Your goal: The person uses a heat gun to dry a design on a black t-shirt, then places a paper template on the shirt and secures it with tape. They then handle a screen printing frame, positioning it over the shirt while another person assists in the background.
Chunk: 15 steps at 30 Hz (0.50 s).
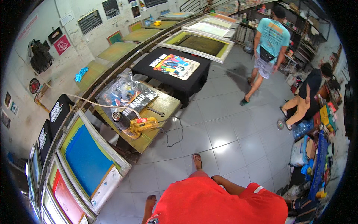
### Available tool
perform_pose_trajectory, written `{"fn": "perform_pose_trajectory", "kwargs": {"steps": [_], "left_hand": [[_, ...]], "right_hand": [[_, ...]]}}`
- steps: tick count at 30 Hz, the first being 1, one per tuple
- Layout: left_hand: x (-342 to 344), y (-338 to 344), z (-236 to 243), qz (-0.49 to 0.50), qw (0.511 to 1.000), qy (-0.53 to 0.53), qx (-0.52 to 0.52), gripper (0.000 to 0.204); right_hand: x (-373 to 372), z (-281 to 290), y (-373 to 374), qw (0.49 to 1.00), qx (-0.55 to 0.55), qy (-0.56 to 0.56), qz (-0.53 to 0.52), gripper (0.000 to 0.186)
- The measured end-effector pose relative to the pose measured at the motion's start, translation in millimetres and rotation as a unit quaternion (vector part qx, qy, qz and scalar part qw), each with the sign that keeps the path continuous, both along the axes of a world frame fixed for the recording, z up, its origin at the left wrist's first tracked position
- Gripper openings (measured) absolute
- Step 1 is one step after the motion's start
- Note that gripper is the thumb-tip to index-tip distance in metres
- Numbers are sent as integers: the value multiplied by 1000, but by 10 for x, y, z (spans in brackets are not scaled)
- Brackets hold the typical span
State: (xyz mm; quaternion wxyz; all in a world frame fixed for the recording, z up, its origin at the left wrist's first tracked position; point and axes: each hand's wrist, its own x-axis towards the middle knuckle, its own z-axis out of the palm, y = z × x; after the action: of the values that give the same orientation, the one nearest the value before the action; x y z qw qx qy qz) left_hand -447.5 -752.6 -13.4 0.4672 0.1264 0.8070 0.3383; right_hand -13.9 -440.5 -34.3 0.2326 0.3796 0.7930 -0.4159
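My right arm comes out of a red sleeve and bends in front of my body. Of my right hand (216, 179), only a small part shows beside the red shirt (220, 201), with a dark band or object at it. Its fingers cannot be made out. My left hand is out of sight. Ahead to the left, a yellow heat gun (143, 124) lies on a greenish board (164, 115), its cord hanging off the edge. Beside it are a wrench (156, 111) and a printed black garment (143, 98) partly under clear plastic. Neither hand is near these things.
Beyond, a black shirt (195, 76) with a colourful print covers another board. Framed screens, one blue (87, 158) and one red (67, 194), line the left. Two other people, one in a turquoise shirt (273, 33) and one in dark clothes (309, 84), are at right near cluttered shelves.
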Motion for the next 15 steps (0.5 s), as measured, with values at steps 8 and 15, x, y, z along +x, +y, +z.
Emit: {"fn": "perform_pose_trajectory", "kwargs": {"steps": [8,15], "left_hand": [[105,-808,-693,-377,906,191,17,28],[374,-588,-489,-169,979,117,11,34]], "right_hand": [[635,152,-725,991,44,-31,-120,55],[769,250,-417,994,63,-29,-82,52]]}}
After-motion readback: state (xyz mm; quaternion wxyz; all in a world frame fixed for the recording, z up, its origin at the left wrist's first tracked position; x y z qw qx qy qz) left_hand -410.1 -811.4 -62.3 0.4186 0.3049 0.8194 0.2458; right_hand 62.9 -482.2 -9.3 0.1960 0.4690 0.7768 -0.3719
